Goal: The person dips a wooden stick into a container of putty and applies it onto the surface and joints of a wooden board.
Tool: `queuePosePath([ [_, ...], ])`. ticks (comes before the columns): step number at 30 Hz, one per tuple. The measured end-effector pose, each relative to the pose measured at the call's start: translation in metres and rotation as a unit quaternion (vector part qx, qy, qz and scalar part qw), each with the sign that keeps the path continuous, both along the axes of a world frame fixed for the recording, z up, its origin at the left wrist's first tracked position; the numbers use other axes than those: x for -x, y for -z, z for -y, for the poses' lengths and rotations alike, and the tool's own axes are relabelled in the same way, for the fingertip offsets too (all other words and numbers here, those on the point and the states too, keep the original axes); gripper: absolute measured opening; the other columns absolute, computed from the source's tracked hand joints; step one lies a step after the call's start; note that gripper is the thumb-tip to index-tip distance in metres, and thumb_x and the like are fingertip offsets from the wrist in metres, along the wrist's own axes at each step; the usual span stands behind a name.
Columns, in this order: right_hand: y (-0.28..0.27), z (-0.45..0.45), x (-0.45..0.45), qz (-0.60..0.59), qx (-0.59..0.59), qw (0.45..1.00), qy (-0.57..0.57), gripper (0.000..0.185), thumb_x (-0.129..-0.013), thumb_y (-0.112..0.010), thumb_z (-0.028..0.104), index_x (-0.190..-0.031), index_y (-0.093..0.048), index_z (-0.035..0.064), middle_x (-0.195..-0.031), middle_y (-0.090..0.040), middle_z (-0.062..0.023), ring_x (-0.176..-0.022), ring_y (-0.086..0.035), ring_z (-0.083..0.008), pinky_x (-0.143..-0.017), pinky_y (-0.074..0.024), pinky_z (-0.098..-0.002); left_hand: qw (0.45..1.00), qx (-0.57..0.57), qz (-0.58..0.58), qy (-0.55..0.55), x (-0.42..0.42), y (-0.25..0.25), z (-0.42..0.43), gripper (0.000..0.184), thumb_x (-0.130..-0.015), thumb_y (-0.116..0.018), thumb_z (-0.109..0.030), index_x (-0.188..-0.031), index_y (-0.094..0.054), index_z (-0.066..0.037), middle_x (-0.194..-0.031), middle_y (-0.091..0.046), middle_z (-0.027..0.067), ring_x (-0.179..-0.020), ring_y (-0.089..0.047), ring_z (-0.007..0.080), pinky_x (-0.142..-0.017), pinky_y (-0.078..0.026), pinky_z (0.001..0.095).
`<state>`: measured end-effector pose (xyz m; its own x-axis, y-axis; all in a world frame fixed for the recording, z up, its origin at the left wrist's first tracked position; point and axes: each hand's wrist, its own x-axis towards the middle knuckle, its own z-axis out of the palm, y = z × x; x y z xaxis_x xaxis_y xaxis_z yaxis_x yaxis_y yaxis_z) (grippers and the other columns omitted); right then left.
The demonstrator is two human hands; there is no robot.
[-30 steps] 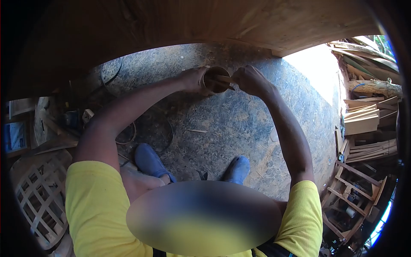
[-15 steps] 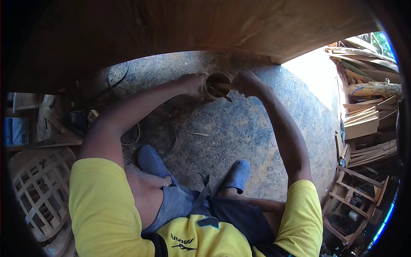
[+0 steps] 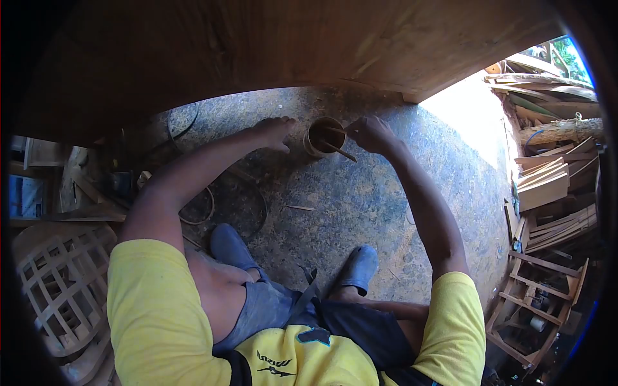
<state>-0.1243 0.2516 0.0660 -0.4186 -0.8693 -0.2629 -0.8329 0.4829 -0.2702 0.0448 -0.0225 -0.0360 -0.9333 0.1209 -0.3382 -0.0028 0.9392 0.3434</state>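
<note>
A round, open-topped container (image 3: 311,144) stands on the floor, its dark inside partly visible from above. My left hand (image 3: 275,132) is just left of it, fingers apart and holding nothing, with a small gap to the rim. On the other side, my right hand (image 3: 372,134) is closed on a thin flat handle (image 3: 335,130) that reaches into the container. Its lower end is hidden inside, so I cannot make out the kind of tool. A second stick (image 3: 344,153) leans out over the near rim, towards the right.
A large wooden panel (image 3: 270,45) spans the space overhead. Stacked boards (image 3: 547,183) and a wooden frame (image 3: 537,302) lie along the right. A slatted wooden piece (image 3: 64,283) lies at left. Thin hoops (image 3: 201,209) and a wood sliver (image 3: 299,208) are on the floor.
My left hand has let go of the container and moved a little left, its fingers opening. The right hand keeps hold of the handle and sits slightly lower in view.
</note>
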Motion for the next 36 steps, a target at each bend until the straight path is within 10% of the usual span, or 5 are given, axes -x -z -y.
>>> queuePosePath([
  [9,-0.009,0.024,-0.023,-0.055,-0.111,0.991,-0.041,0.017,-0.090,-0.066,0.011,-0.094,-0.081,0.0058,-0.099,-0.078,-0.0236,-0.095,-0.077,-0.0407,-0.083,-0.0609,-0.0489,0.999,0.025,-0.002,0.043,-0.007,-0.012,-0.005,0.100,-0.075,-0.094,-0.032,-0.155,-0.045,0.002,-0.143,-0.060,0.0254,-0.130,-0.062,0.0432,-0.112,-0.051,0.0493],
  [15,-0.026,-0.002,0.020,0.231,-0.097,0.962,0.106,0.022,-0.103,-0.068,0.020,-0.111,-0.084,0.0068,-0.081,-0.077,-0.0082,-0.060,-0.072,-0.0159,-0.055,-0.0595,-0.0331,0.999,0.019,-0.013,0.033,-0.012,-0.021,0.010,0.098,-0.076,-0.094,-0.030,-0.154,-0.045,0.002,-0.138,-0.063,0.0244,-0.127,-0.063,0.0431,-0.111,-0.052,0.0484],
  [24,-0.065,-0.031,0.028,0.332,-0.054,0.932,0.137,0.038,-0.106,-0.067,0.038,-0.128,-0.078,0.0094,-0.089,-0.079,-0.0070,-0.065,-0.068,-0.0123,-0.058,-0.0551,-0.0302,0.998,0.010,-0.055,-0.009,-0.023,-0.029,0.047,0.094,-0.082,-0.088,-0.029,-0.161,-0.043,-0.006,-0.148,-0.060,0.0249,-0.136,-0.059,0.0402,-0.114,-0.050,0.0478],
  [30,-0.068,-0.019,0.047,0.441,0.039,0.896,0.027,0.040,-0.108,-0.066,0.030,-0.137,-0.073,0.0046,-0.085,-0.074,-0.0046,-0.075,-0.066,-0.0131,-0.068,-0.0537,-0.0319,0.920,-0.040,-0.390,0.026,-0.012,-0.196,0.063,0.039,-0.093,-0.084,-0.033,-0.120,-0.074,-0.007,-0.115,-0.078,0.0095,-0.109,-0.074,0.0304,-0.100,-0.058,0.0431],
  [36,-0.227,0.037,0.027,0.443,0.227,0.867,-0.019,0.040,-0.102,-0.071,0.016,-0.138,-0.071,-0.0010,-0.100,-0.073,-0.0081,-0.085,-0.070,-0.0174,-0.080,-0.0588,-0.0339,0.657,0.171,-0.734,-0.001,-0.052,-0.459,0.105,0.021,-0.098,-0.067,-0.014,-0.115,-0.072,-0.003,-0.107,-0.075,0.0133,-0.106,-0.073,0.0303,-0.100,-0.058,0.0448],
])
